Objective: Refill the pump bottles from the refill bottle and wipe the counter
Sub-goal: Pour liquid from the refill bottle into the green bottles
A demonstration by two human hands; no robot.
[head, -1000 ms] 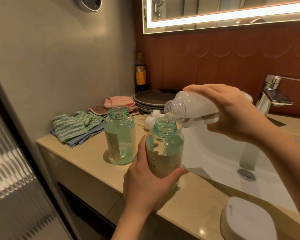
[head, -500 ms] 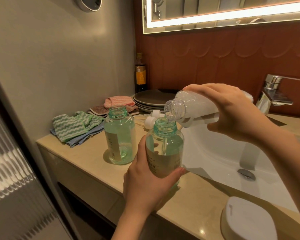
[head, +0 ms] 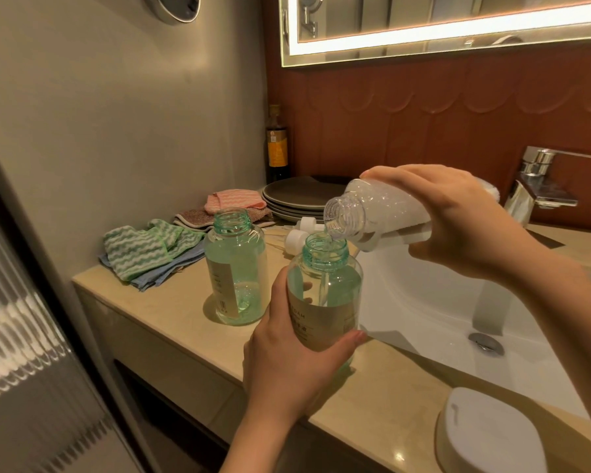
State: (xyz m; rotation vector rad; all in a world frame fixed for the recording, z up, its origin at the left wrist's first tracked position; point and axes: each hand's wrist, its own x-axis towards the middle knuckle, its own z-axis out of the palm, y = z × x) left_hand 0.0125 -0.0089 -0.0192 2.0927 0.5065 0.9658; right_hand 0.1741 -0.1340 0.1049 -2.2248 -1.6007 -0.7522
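My left hand [head: 287,367] grips a green-tinted pump bottle [head: 325,288] with its cap off, standing at the counter's front by the sink. My right hand [head: 458,220] holds the clear refill bottle [head: 376,216] tipped on its side, its mouth right over the green bottle's neck. A thin stream of clear liquid runs into it. A second open green bottle [head: 235,268] stands to the left on the beige counter [head: 171,308]. Two white pump heads [head: 299,233] lie behind the bottles.
Folded cloths lie at the back left: green striped [head: 137,247], blue beneath, pink [head: 232,199] on a brown one. Dark plates [head: 297,196] are stacked near a dark bottle [head: 277,148]. A white sink [head: 423,302], a chrome tap [head: 539,186] and a white lidded box [head: 492,435] lie to the right.
Almost nothing has moved; both hands keep their hold and the refill bottle stays tipped over the same green bottle.
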